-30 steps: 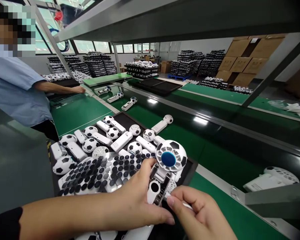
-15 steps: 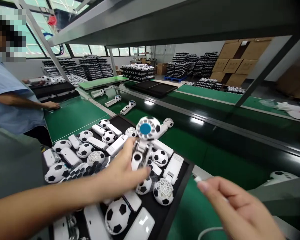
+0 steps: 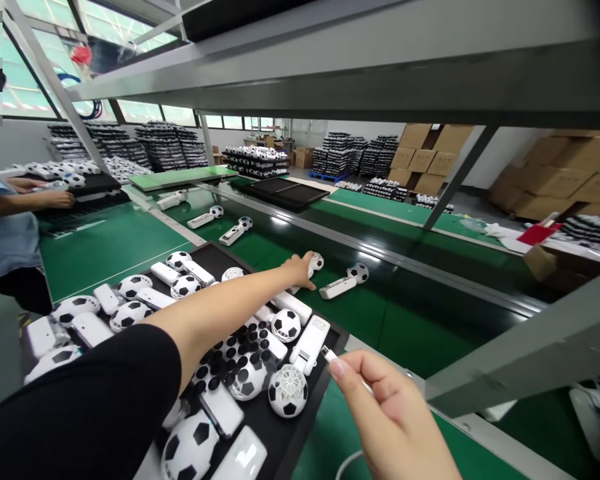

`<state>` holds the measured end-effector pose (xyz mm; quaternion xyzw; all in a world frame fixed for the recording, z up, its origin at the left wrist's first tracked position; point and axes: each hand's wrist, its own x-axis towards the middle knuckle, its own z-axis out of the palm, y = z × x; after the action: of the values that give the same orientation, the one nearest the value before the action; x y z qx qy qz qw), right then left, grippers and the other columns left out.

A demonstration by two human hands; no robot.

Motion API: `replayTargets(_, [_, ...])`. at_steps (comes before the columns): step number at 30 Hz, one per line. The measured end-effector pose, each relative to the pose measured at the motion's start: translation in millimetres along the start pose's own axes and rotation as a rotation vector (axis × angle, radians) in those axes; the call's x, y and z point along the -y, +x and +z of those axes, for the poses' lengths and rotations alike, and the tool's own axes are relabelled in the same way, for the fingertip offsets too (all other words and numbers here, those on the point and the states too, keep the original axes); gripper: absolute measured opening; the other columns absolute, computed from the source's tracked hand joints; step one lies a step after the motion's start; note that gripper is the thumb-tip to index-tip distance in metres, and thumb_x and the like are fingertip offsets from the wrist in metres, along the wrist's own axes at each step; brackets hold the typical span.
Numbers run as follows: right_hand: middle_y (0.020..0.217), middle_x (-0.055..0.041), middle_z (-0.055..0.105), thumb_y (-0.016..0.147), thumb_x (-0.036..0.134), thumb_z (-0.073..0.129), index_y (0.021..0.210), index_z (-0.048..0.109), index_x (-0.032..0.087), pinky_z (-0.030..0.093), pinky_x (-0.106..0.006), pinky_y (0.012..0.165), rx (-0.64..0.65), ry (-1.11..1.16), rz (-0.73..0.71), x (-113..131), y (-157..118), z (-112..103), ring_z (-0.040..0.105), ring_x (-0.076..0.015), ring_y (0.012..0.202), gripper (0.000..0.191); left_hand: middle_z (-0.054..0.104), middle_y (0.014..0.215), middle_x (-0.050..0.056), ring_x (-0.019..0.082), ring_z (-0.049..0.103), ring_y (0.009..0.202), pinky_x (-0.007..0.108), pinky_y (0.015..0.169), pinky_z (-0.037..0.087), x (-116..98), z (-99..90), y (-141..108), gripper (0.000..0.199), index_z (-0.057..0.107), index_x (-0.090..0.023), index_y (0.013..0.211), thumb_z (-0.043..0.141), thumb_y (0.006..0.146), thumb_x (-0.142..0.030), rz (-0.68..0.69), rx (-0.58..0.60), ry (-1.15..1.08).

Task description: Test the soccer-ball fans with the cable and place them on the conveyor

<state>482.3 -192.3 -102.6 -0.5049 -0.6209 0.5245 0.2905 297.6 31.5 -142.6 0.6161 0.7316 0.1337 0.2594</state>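
My left hand [image 3: 299, 269] reaches out over the green conveyor belt [image 3: 400, 320], its fingers around a white device with a soccer-ball head [image 3: 317, 262]. Just right of it another such device [image 3: 345, 282] lies on the belt. My right hand [image 3: 385, 400] pinches a white cable plug [image 3: 329, 355] near the tray's right corner; the white cable [image 3: 349, 461] hangs below. Below my left arm, a black tray [image 3: 325, 380] holds several white devices with soccer-ball heads, some in clear wrap.
More devices [image 3: 236, 231] lie farther along the belt. A grey metal post [image 3: 520, 353] slants at the right, under a low shelf beam [image 3: 330, 80]. At the left a person [image 3: 5, 227] handles devices. Stacked trays and cartons [image 3: 430, 150] stand behind.
My left hand has moved from over the tray to the belt; the blue-centred device it held is no longer in it. The view has shifted right, and the person's hands are now at the far tray.
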Motion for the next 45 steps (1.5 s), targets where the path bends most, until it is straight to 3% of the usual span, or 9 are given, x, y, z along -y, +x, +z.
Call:
replayTargets(4, [0.066,0.0014,0.045,0.086,0.064,0.048,0.077,0.063,0.020,0.034,-0.027,0.058,-0.086,0.037,-0.004,2,0,2,0.038,-0.0149,0.063,0.048,0.062,0.122,0.018,0.033,0.059,0.117,0.035,0.085,0.052,23,-29.1,-11,0.067,0.048,-0.015,0.125,0.076,0.067,-0.034,-0.018,0.095,-0.183])
replayTargets(8, [0.070,-0.0016,0.059,0.085,0.064,0.052,0.096,0.069,0.022,0.043,-0.027,0.059,-0.195,0.033,-0.063,-2,3,1,0.053,-0.0196,0.069,0.047,0.068,0.096,0.014,0.022,0.069,0.084,0.030,0.066,0.055,29,-41.9,-71,0.039,0.057,-0.013,0.106,0.036,0.090,-0.042,0.038,0.262,-0.456])
replayTargets(13, [0.083,-0.0040,0.073,0.086,0.059,0.054,0.092,0.073,0.024,0.050,-0.022,0.057,-0.208,-0.035,-0.190,3,2,8,0.066,-0.0204,0.076,0.041,0.067,0.089,0.004,0.015,0.064,0.059,0.028,0.051,0.055,37,-34.0,-188,0.036,0.048,-0.021,0.106,0.059,0.072,-0.029,0.069,0.515,-1.150])
replayTargets(17, [0.076,-0.0034,0.073,0.088,0.055,0.054,0.085,0.075,0.023,0.052,-0.020,0.059,-0.070,-0.018,-0.220,9,-6,21,0.068,-0.0182,0.071,0.039,0.067,0.070,0.002,0.015,0.061,0.045,0.018,0.037,0.044,38,-23.8,-236,0.042,0.045,-0.021,0.105,0.064,0.068,-0.026,-0.045,0.619,-1.252])
replayTargets(25, [0.078,-0.0040,0.072,0.089,0.057,0.052,0.081,0.071,0.022,0.052,-0.022,0.065,0.072,0.097,-0.056,9,-13,25,0.065,-0.0202,0.077,0.040,0.064,0.071,0.001,0.015,0.062,0.048,0.020,0.038,0.048,39,-16.0,-245,0.046,0.044,-0.020,0.106,0.065,0.067,-0.030,-0.016,0.529,-1.289])
replayTargets(33, [0.070,-0.0038,0.063,0.089,0.057,0.051,0.079,0.071,0.019,0.046,-0.028,0.064,0.211,-0.027,-0.050,8,-9,16,0.057,-0.0207,0.071,0.044,0.059,0.085,-0.003,0.010,0.058,0.063,0.025,0.063,0.051,41,-20.1,-256,0.055,0.033,-0.026,0.124,0.064,0.079,-0.018,0.205,0.459,-0.911])
replayTargets(39, [0.066,-0.0023,0.054,0.086,0.062,0.047,0.067,0.060,0.018,0.042,-0.028,0.059,0.198,-0.076,-0.045,6,-6,25,0.046,-0.0173,0.064,0.050,0.062,0.099,0.002,0.018,0.061,0.089,0.032,0.080,0.051,39,-17.2,-263,0.068,0.035,-0.022,0.127,0.069,0.069,-0.015,0.228,0.221,-0.745])
replayTargets(42, [0.071,-0.0036,0.062,0.088,0.059,0.049,0.072,0.064,0.019,0.046,-0.028,0.063,0.217,-0.012,-0.051,5,-4,24,0.053,-0.0185,0.067,0.046,0.063,0.092,0.001,0.016,0.062,0.078,0.030,0.071,0.052,40,-16.8,-260,0.061,0.035,-0.022,0.126,0.066,0.073,-0.020,0.206,0.315,-0.794])
replayTargets(45, [0.074,-0.0048,0.066,0.084,0.063,0.053,0.081,0.071,0.020,0.051,-0.029,0.067,0.124,-0.032,-0.033,-1,-2,4,0.062,-0.0229,0.074,0.046,0.062,0.084,0.001,0.016,0.062,0.068,0.027,0.060,0.051,38,-18.8,-228,0.051,0.040,-0.023,0.121,0.065,0.077,-0.027,0.176,0.380,-0.776])
